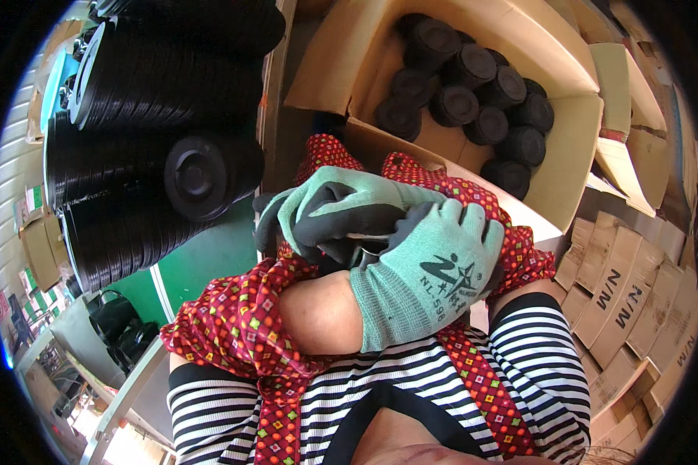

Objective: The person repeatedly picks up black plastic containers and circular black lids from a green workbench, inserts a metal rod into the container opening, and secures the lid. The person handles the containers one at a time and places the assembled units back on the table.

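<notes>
Both my hands wear green knit gloves with dark coated palms and meet in front of my lap, forearms crossing. My left hand (434, 271) reaches over from the left, its printed back facing up and its fingers curled. Above and to the left of it, my right hand (337, 209) bends round with its fingers pointing left. Between the two gloves shows a small dark thing with a shiny, metal-like edge (372, 248). The gloves cover most of it, so I cannot name it. Which hand grips it more firmly is hidden too.
Beyond my hands stands an open cardboard box (574, 155) holding several black round pot-like pieces (454, 105). At left lie long nested stacks of black round ware (171, 77), one base (198, 177) facing me. Stacked cartons (620, 287) fill the right side. A green panel (209, 271) sits below the stacks.
</notes>
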A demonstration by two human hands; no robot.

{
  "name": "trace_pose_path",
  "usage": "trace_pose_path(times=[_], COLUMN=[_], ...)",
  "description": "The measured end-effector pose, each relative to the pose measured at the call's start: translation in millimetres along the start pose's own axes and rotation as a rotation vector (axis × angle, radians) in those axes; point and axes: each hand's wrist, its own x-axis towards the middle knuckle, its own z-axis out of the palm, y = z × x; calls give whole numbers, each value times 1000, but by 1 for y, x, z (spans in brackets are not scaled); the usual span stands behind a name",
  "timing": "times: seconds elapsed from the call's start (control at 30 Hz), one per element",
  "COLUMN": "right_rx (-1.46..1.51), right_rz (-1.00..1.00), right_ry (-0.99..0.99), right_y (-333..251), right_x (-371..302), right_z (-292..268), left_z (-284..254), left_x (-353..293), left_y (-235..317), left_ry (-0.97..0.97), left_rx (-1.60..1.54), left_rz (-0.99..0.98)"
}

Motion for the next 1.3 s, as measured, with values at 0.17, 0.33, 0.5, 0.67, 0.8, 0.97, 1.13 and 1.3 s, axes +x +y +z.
trace_pose_path(times=[0.17,0.33,0.5,0.67,0.8,0.97,1.13,1.3], right_rx=[-15,-88,-143,-473,-586,-787,-570,-255], right_rz=[-62,-122,-75,167,386,240,461,576], right_ry=[33,151,85,94,54,215,412,439], right_y=[6,8,13,-25,-45,-18,-53,-97], right_x=[-8,-15,-25,-39,-38,-64,-42,-68], right_z=[2,7,-9,-20,-19,-6,-2,35], left_z=[-3,-4,-1,-13,-16,-8,-19,-1], left_x=[-5,-13,-22,-55,-70,-64,-87,-174], left_y=[1,-11,-23,-42,-55,-62,-65,-74], left_ry=[53,147,345,272,294,378,517,811], left_rx=[-236,-406,-506,-793,-896,-677,-123,122], left_rz=[17,216,399,577,631,332,278,-50])
